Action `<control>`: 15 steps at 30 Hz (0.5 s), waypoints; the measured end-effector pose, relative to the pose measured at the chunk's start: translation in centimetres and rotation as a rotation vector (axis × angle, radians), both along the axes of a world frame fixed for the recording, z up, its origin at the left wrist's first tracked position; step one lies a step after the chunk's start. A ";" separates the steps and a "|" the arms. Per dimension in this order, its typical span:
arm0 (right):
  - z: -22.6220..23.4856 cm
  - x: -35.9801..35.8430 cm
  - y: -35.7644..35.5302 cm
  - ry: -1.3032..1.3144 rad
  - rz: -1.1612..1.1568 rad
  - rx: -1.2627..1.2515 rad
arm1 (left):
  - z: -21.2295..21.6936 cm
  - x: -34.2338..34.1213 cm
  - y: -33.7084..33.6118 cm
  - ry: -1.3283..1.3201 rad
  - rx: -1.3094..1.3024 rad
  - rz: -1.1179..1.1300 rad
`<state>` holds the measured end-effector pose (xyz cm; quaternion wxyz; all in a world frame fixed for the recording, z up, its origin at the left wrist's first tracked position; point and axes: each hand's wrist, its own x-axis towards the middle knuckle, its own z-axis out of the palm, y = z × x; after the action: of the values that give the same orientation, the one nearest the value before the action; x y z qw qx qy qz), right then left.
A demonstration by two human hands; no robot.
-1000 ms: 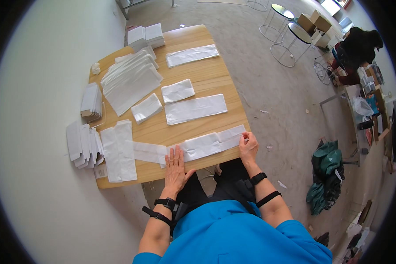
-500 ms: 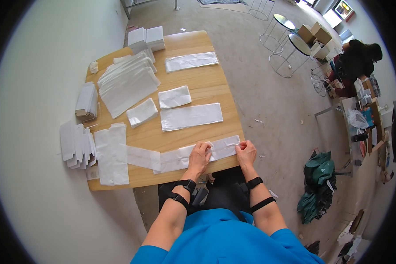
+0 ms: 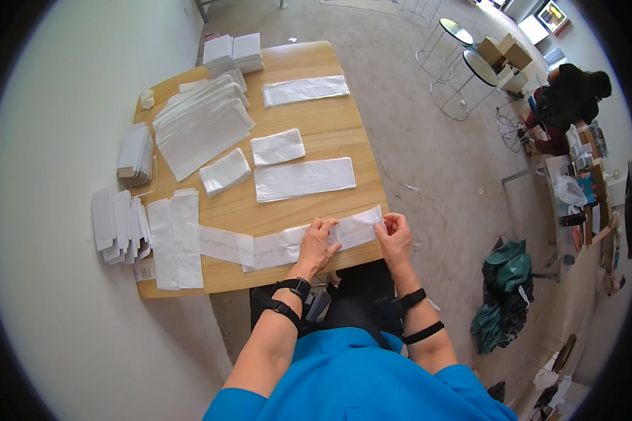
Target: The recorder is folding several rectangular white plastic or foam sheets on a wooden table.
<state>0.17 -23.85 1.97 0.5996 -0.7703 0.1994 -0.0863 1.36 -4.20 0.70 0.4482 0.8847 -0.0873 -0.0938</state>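
A long white strip of thin paper or film lies along the table's near edge, with its right end slightly raised. My right hand pinches that end between thumb and fingers, at the table's right corner. My left hand lies on the strip further left, thumb and fingers apart. More flat white strips continue to the left, overlapping a translucent one. Behind my hands sits a wide flat white stack, with two smaller folded white pieces beyond it.
The wooden table also bears fanned white sheets, a larger white sheet and white card stacks along the wall. Round stools stand on the floor; a person bends at a cluttered side table. Green bags lie at right.
My left hand has loosened from a pinch and lies flatter on the strip. My right hand keeps its pinch, raised slightly with the strip's end. The whole view has shifted slightly.
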 end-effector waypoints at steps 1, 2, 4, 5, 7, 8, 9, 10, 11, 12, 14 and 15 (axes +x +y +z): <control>0.6 -0.1 0.7 -0.023 0.010 -0.047 | 0.1 0.0 0.2 0.068 -0.074 0.023; 2.1 -0.2 1.9 -0.029 0.040 -0.139 | 0.1 0.1 0.8 0.129 -0.148 0.051; 4.6 -0.6 4.5 -0.035 0.084 -0.321 | 0.5 0.0 1.6 0.208 -0.281 0.134; 4.8 -0.9 5.4 -0.062 0.127 -0.407 | 1.2 -0.4 1.9 0.228 -0.339 0.188; 4.8 -1.3 7.3 -0.114 0.211 -0.577 | 2.3 -1.4 2.6 0.288 -0.495 0.321; 4.7 -1.6 8.5 -0.163 0.240 -0.600 | 3.0 -2.0 3.1 0.326 -0.593 0.406; 4.5 -1.8 9.5 -0.214 0.267 -0.627 | 3.5 -2.4 3.3 0.363 -0.694 0.489; 4.3 -2.0 10.3 -0.264 0.294 -0.654 | 3.9 -2.6 3.4 0.383 -0.700 0.517; 4.1 -2.2 11.1 -0.286 0.330 -0.657 | 3.4 -2.9 3.6 0.361 -0.673 0.548; 3.9 -2.4 11.8 -0.307 0.366 -0.660 | 2.7 -3.1 3.7 0.340 -0.646 0.578; 4.0 -2.8 12.5 -0.297 0.444 -0.654 | 1.6 -3.2 4.0 0.304 -0.593 0.641; 3.9 -3.1 12.5 -0.284 0.417 -0.603 | 1.3 -3.2 4.2 0.289 -0.565 0.674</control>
<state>-2.90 -11.39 5.88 0.3726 -0.9162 -0.0809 -0.1230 -1.87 0.02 1.98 0.6849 0.6847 0.2463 -0.0380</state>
